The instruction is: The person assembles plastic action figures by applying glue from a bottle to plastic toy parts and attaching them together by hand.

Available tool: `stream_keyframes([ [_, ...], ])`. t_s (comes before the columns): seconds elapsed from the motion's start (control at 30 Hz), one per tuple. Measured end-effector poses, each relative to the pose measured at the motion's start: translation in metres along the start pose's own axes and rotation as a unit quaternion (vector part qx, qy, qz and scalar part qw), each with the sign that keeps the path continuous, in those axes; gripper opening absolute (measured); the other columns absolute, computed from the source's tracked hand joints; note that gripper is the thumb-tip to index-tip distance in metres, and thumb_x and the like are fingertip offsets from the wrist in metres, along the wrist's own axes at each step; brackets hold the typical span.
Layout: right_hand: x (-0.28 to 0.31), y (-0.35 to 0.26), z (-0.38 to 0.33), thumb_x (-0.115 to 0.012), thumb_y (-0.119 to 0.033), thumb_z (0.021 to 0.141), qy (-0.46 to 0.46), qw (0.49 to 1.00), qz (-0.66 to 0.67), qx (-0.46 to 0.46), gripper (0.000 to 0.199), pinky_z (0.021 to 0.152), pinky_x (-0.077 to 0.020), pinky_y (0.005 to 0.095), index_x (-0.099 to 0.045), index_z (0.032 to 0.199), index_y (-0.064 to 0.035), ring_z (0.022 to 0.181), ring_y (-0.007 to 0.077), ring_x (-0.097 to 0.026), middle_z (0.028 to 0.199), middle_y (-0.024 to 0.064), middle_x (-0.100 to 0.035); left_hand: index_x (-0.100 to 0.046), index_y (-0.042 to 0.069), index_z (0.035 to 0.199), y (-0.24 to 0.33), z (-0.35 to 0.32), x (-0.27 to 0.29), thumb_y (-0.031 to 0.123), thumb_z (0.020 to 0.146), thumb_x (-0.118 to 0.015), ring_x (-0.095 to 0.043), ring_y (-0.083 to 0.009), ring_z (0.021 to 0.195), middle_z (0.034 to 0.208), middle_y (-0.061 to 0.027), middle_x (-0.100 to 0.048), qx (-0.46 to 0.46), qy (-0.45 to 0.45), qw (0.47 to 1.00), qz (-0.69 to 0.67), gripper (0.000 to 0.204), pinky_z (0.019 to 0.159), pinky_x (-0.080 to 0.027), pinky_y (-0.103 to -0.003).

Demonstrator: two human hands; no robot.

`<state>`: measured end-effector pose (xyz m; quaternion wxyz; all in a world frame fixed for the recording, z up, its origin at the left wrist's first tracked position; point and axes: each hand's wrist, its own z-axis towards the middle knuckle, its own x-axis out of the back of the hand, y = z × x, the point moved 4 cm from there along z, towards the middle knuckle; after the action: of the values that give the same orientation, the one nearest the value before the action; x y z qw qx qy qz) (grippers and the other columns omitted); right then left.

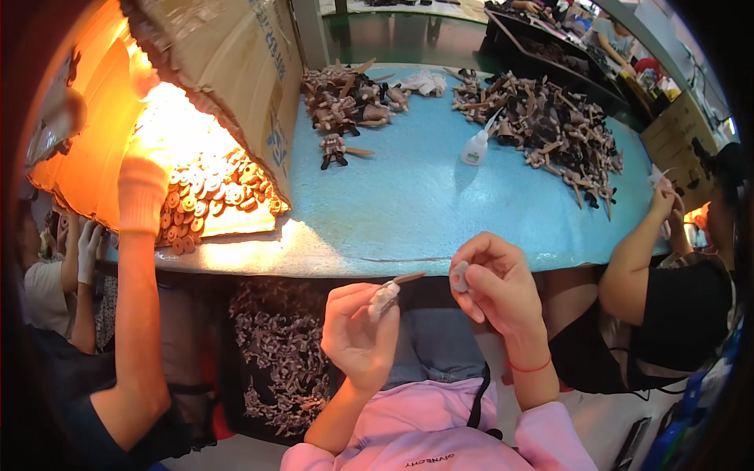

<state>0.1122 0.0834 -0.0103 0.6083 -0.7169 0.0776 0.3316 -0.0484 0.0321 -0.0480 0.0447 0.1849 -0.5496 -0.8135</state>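
Over my lap, just off the near table edge, my left hand [357,337] is closed on a small pale figurine [384,299]. A brown pointed piece [409,277] sticks out from the figurine to the right. My right hand [503,290] pinches a small grey round disc [459,277] between thumb and fingers; a reddish spot shows on it. A gap separates the disc from the figurine. Similar round discs [185,206] lie heaped in the brightly lit cardboard box [236,71] at the left.
On the blue table [369,212] stand a white squeeze bottle [474,147], a left pile of figurines [345,98] and a larger right pile [550,125]. A dark bin of figurines [283,369] sits below. A co-worker's gloved arm [141,259] reaches into the box; another co-worker [667,290] sits at right.
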Motion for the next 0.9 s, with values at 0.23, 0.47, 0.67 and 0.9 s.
stream_keyframes([
  [0.23,0.002,-0.006,-0.015,-0.055,0.005,0.081,0.002,1.0,-0.017,-0.001,0.017,0.044,-0.0503,0.0223,-0.056,0.098,0.0089,0.063,0.0152,-0.061,0.086,0.0177,-0.062,-0.054,-0.003,0.096,0.002,0.007,-0.032,-0.01,0.069,-0.065,-0.059,-0.0203,0.076,0.092,-0.0161,-0.054,-0.231,0.001,0.953,0.197,0.03,0.063,-0.051,-0.028],
  [0.47,0.004,-0.001,-0.01,-0.054,0.003,0.083,0.013,0.999,-0.005,-0.043,0.021,0.054,-0.0542,0.0242,-0.052,0.103,0.0092,0.071,0.0159,-0.061,0.09,0.0141,-0.059,-0.055,0.001,0.096,-0.007,0.011,-0.033,-0.002,0.069,-0.068,-0.058,-0.0232,0.075,0.093,-0.0132,-0.056,-0.3,-0.007,0.922,0.247,0.03,0.061,-0.05,-0.03],
  [0.67,0.004,0.004,-0.006,-0.054,0.002,0.083,0.03,0.998,-0.01,-0.047,0.018,0.055,-0.0544,0.0243,-0.053,0.1,0.0083,0.073,0.0152,-0.061,0.09,0.0129,-0.059,-0.056,0.003,0.097,-0.016,0.012,-0.031,0.001,0.07,-0.068,-0.058,-0.0236,0.075,0.095,-0.0108,-0.056,-0.317,-0.008,0.916,0.245,0.03,0.062,-0.049,-0.031],
  [0.9,0.002,0.009,-0.004,-0.057,0.002,0.082,0.037,0.996,-0.021,-0.08,0.021,0.054,-0.0542,0.0242,-0.05,0.101,0.0066,0.072,0.0157,-0.061,0.089,0.0106,-0.056,-0.056,0.006,0.096,-0.014,0.015,-0.027,0.001,0.068,-0.069,-0.059,-0.0235,0.075,0.095,-0.0096,-0.057,-0.333,-0.013,0.904,0.266,0.031,0.061,-0.048,-0.03],
])
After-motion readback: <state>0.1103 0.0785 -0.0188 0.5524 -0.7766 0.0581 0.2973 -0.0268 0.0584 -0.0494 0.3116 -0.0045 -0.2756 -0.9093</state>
